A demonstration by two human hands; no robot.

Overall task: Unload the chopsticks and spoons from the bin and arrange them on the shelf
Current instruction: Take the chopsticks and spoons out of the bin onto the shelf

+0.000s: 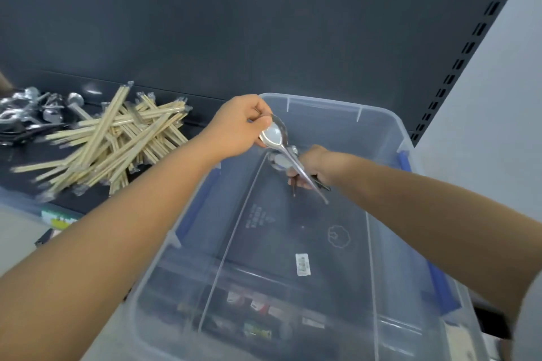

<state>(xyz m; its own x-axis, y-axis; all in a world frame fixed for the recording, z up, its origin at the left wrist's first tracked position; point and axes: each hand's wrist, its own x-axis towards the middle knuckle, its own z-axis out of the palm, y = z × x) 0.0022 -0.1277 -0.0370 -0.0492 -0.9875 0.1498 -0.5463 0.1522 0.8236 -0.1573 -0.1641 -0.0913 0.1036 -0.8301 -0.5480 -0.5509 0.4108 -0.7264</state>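
Nearest me is the clear plastic bin (390, 132), its floor almost bare; I judge the unloading nearly done. My right hand (311, 168) is down inside it toward the far end, fingers curled around what looks like the last spoons (280, 161) and some dark handles, though the blur keeps me from telling how firmly it grips. Just above and to its left, my left hand (239, 126) is closed on the bowl end of a steel spoon (275, 135), whose handle slants down and right across my right hand. The shelf (88, 202) lies to the left of both hands, nearer my left one, so the carry goes that way. There the wrapped chopsticks (117, 141) lie in a loose crisscross heap, and further left a cluster of shelved spoons (32, 108).
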